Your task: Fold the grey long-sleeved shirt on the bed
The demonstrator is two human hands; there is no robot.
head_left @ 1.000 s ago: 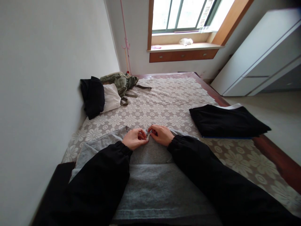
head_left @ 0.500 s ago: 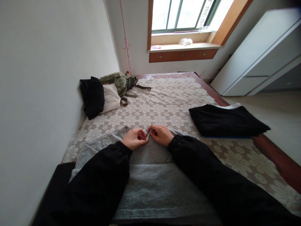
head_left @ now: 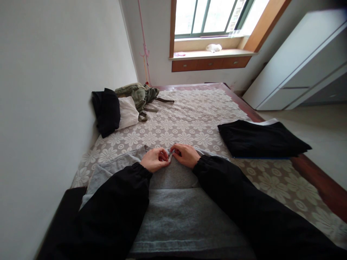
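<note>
Our two hands meet at a small pale tag point(head_left: 170, 157) on the grey garment point(head_left: 173, 216).
Our left hand point(head_left: 155, 159) has its fingers pinched together at the tag's lower end, and our right hand point(head_left: 186, 155) has its own closed at the upper end; we cannot tell whether they grip garment fabric too. The garment lies spread before us on the flower-patterned cloth point(head_left: 181, 126), partly hidden by our black sleeves point(head_left: 114, 206). Folded black fabric point(head_left: 262, 139) lies to our right.
</note>
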